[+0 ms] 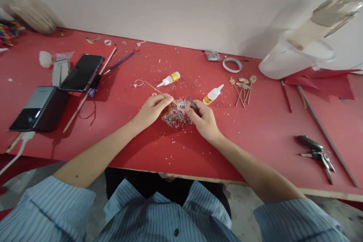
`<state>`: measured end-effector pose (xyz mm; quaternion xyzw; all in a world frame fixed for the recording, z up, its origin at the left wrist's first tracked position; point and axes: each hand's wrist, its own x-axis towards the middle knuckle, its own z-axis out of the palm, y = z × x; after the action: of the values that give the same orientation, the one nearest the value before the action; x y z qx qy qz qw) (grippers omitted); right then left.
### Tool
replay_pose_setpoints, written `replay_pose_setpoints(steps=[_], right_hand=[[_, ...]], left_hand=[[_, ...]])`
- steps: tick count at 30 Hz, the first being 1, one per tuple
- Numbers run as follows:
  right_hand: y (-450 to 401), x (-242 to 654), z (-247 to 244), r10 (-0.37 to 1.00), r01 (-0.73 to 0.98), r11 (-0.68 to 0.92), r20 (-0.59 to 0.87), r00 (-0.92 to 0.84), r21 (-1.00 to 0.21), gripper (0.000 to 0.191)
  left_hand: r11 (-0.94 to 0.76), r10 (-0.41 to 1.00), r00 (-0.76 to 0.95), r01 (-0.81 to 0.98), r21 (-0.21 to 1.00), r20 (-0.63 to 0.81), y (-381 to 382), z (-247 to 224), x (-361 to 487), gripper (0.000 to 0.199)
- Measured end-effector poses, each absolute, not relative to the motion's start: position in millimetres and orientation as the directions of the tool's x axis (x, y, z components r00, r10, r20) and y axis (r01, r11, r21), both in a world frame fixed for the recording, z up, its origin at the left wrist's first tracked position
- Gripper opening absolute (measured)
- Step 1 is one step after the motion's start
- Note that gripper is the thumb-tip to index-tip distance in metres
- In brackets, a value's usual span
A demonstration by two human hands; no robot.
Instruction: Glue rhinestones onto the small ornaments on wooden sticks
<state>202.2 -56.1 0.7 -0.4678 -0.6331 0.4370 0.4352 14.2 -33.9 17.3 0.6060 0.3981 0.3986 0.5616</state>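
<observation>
My left hand (154,109) pinches a thin wooden stick (155,89) that slants from upper left down to the fingers. What sits at its lower end, between the hands, is too small to make out. In my right hand (204,119) is a slim dark tool that looks like tweezers (193,102), gripped between thumb and fingers. Beneath both hands lies a heap of tiny multicoloured sparkly pieces (177,119). Two small white glue bottles with yellow labels lie close by, one glue bottle (171,79) behind my left hand and another glue bottle (212,95) behind my right.
Several sticks with flower-shaped tops (244,85) and a tape roll (232,65) lie right of centre. Farther right are a white bucket (292,60), keys (319,155) and a long rod (326,132). Leftward stand a phone (82,72), a boxy device (39,107) and a paintbrush (120,61).
</observation>
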Motion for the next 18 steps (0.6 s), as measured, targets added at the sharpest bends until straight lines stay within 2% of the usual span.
replay_pose_setpoints(steps=[7,18], right_hand=[[-53.2,203.8,-2.9,0.979,0.061,0.086,0.073,-0.190,-0.994,0.025],[-52.8,205.4,-5.1,0.979,0.071,0.103,0.088,-0.184,-0.992,0.027]], left_hand=[[-0.092,0.906,0.418,0.043,0.995,0.066,-34.3,16.0,11.1,0.029],[-0.064,0.898,0.438,0.027,0.998,0.046,-32.4,14.0,8.5,0.032]])
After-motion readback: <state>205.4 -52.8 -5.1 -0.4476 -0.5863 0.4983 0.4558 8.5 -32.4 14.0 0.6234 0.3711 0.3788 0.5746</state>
